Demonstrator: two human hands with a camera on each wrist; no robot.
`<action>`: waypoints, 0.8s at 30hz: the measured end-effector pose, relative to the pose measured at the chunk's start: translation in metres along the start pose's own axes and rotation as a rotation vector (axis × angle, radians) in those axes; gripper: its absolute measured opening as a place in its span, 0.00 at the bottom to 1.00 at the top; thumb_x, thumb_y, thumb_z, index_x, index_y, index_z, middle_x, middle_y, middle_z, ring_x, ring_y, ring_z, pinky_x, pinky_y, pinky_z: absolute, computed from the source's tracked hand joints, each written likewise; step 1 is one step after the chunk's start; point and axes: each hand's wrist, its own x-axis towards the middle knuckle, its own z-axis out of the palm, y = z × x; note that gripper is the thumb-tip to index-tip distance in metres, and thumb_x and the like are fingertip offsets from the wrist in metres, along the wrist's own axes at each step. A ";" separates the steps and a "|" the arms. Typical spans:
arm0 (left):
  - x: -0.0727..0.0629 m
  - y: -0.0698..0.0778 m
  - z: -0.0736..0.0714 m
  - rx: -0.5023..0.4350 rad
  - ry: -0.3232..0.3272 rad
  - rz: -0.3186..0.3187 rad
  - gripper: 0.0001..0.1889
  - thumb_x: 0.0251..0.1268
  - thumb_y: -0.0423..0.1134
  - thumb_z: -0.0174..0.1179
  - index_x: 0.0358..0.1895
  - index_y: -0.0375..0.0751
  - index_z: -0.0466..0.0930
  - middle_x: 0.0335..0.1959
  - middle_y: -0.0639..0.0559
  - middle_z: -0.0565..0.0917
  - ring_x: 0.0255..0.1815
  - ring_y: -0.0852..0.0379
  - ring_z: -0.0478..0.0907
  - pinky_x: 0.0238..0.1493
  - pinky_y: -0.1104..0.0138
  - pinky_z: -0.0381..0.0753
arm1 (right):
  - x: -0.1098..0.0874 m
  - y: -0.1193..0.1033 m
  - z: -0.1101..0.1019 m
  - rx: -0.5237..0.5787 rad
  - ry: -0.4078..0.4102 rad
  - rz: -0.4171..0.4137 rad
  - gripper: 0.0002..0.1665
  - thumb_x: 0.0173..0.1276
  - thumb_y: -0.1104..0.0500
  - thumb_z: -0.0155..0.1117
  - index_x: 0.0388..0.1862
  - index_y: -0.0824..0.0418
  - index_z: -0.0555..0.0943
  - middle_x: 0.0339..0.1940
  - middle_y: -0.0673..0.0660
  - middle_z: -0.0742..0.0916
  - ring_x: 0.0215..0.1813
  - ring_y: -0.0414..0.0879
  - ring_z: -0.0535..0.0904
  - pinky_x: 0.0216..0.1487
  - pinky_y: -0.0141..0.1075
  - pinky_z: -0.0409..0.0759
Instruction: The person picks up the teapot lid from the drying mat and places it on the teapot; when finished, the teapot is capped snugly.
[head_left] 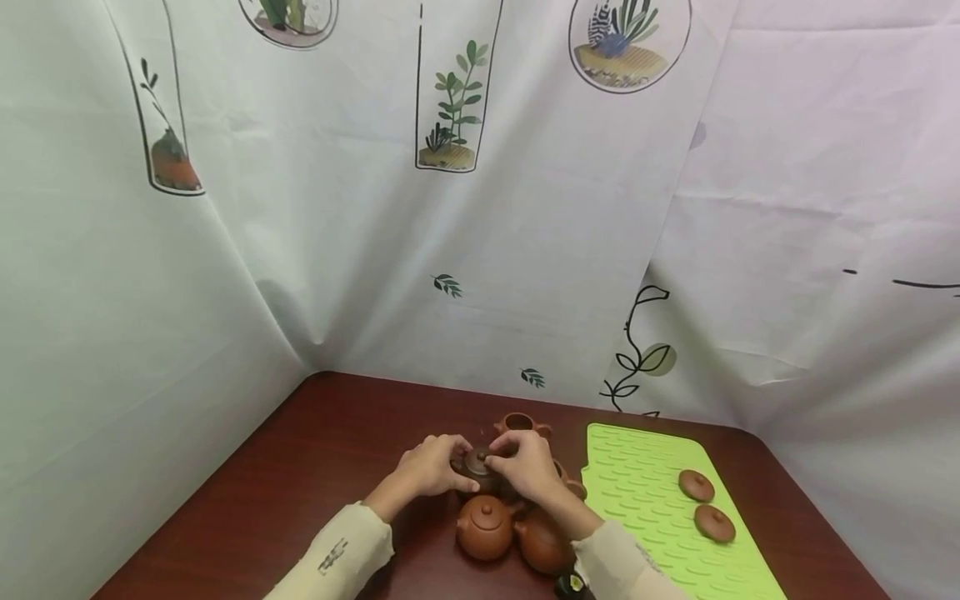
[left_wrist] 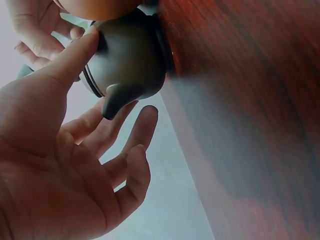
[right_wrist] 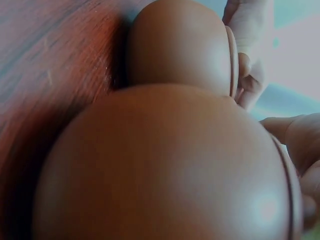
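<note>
A dark brown teapot (head_left: 489, 484) stands on the table, its spout pointing to my left hand's side. My left hand (head_left: 432, 465) steadies it, thumb on the near side and fingers around the far side; in the left wrist view the thumb presses the body and the other fingers curl loosely below the spout. At the top, my right hand (head_left: 529, 467) has thumb and forefinger at the knob of the dark lid (head_left: 476, 461), which sits on the teapot. A lidded reddish-brown teapot (head_left: 484, 528) stands just in front, beside another brown teapot (head_left: 543, 543) partly under my right forearm.
Behind my right hand is a lidless brown teapot (head_left: 517, 422), with another mostly hidden nearby. Two brown lids (head_left: 696, 485) lie on the green mat (head_left: 637, 492) at the right. A small black object (head_left: 570, 586) lies near my right sleeve. White printed cloth (head_left: 375, 250) hangs behind the table.
</note>
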 end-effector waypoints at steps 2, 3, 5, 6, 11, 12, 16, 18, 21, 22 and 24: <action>0.000 0.001 -0.001 0.004 -0.007 0.005 0.28 0.48 0.53 0.78 0.52 0.47 0.82 0.47 0.52 0.86 0.46 0.51 0.83 0.42 0.49 0.79 | -0.003 0.001 -0.006 0.023 0.012 0.011 0.04 0.59 0.64 0.74 0.34 0.62 0.87 0.31 0.52 0.87 0.30 0.43 0.82 0.30 0.33 0.79; 0.001 0.002 -0.001 0.004 -0.011 0.008 0.28 0.48 0.53 0.78 0.52 0.46 0.82 0.47 0.52 0.86 0.47 0.50 0.82 0.42 0.49 0.79 | -0.006 0.002 -0.009 0.033 0.020 0.015 0.04 0.60 0.64 0.73 0.34 0.62 0.87 0.31 0.52 0.87 0.30 0.43 0.82 0.29 0.33 0.79; 0.002 0.004 -0.002 0.009 -0.017 0.015 0.29 0.48 0.53 0.78 0.53 0.45 0.82 0.46 0.51 0.86 0.47 0.50 0.82 0.43 0.49 0.78 | -0.011 0.003 -0.017 0.049 0.043 0.017 0.03 0.60 0.65 0.72 0.34 0.62 0.86 0.30 0.52 0.87 0.29 0.43 0.82 0.29 0.33 0.79; 0.002 0.006 -0.003 0.014 -0.017 0.019 0.30 0.48 0.53 0.77 0.54 0.44 0.82 0.46 0.51 0.86 0.47 0.50 0.82 0.44 0.49 0.78 | -0.013 0.004 -0.021 0.056 0.057 0.019 0.03 0.60 0.65 0.72 0.33 0.62 0.86 0.30 0.52 0.87 0.29 0.43 0.83 0.30 0.33 0.79; 0.001 0.017 -0.004 0.080 0.057 0.038 0.34 0.49 0.56 0.76 0.59 0.43 0.80 0.51 0.50 0.84 0.51 0.47 0.80 0.49 0.47 0.72 | -0.022 0.008 -0.037 0.077 0.107 0.048 0.03 0.59 0.67 0.72 0.32 0.63 0.86 0.30 0.51 0.88 0.33 0.44 0.85 0.34 0.33 0.79; 0.001 0.020 -0.003 0.087 0.082 0.047 0.34 0.50 0.56 0.75 0.59 0.44 0.79 0.53 0.50 0.83 0.53 0.46 0.79 0.49 0.47 0.71 | -0.023 0.008 -0.040 0.086 0.114 0.058 0.03 0.58 0.67 0.72 0.32 0.64 0.86 0.30 0.52 0.88 0.33 0.44 0.85 0.34 0.33 0.80; 0.001 0.038 -0.001 0.061 0.163 0.108 0.30 0.54 0.55 0.73 0.60 0.47 0.80 0.58 0.51 0.81 0.57 0.48 0.76 0.49 0.50 0.69 | -0.028 0.008 -0.054 0.105 0.152 0.086 0.03 0.59 0.68 0.72 0.32 0.62 0.87 0.30 0.52 0.88 0.34 0.42 0.84 0.36 0.33 0.80; 0.002 0.046 0.001 0.037 0.174 0.140 0.28 0.56 0.54 0.72 0.59 0.48 0.81 0.57 0.53 0.81 0.57 0.49 0.76 0.49 0.50 0.70 | -0.031 0.009 -0.060 0.099 0.174 0.095 0.03 0.59 0.68 0.73 0.31 0.62 0.87 0.31 0.52 0.88 0.34 0.42 0.85 0.36 0.33 0.80; 0.005 0.056 0.003 0.011 0.154 0.159 0.26 0.56 0.55 0.71 0.57 0.51 0.82 0.53 0.55 0.82 0.54 0.51 0.78 0.49 0.51 0.70 | -0.036 0.010 -0.070 0.084 0.194 0.102 0.04 0.58 0.67 0.73 0.30 0.60 0.87 0.30 0.51 0.88 0.32 0.41 0.84 0.33 0.33 0.80; 0.006 0.058 0.003 0.005 0.143 0.160 0.25 0.56 0.55 0.71 0.57 0.52 0.82 0.52 0.55 0.83 0.52 0.51 0.78 0.49 0.51 0.70 | -0.038 0.011 -0.073 0.080 0.196 0.105 0.04 0.58 0.67 0.73 0.30 0.59 0.87 0.30 0.51 0.88 0.32 0.41 0.84 0.32 0.33 0.80; 0.010 0.061 0.004 -0.010 0.118 0.153 0.25 0.56 0.56 0.71 0.57 0.53 0.81 0.49 0.55 0.84 0.50 0.51 0.80 0.50 0.51 0.71 | -0.041 0.013 -0.079 0.074 0.201 0.115 0.05 0.58 0.68 0.73 0.30 0.59 0.87 0.30 0.51 0.87 0.30 0.42 0.84 0.27 0.34 0.79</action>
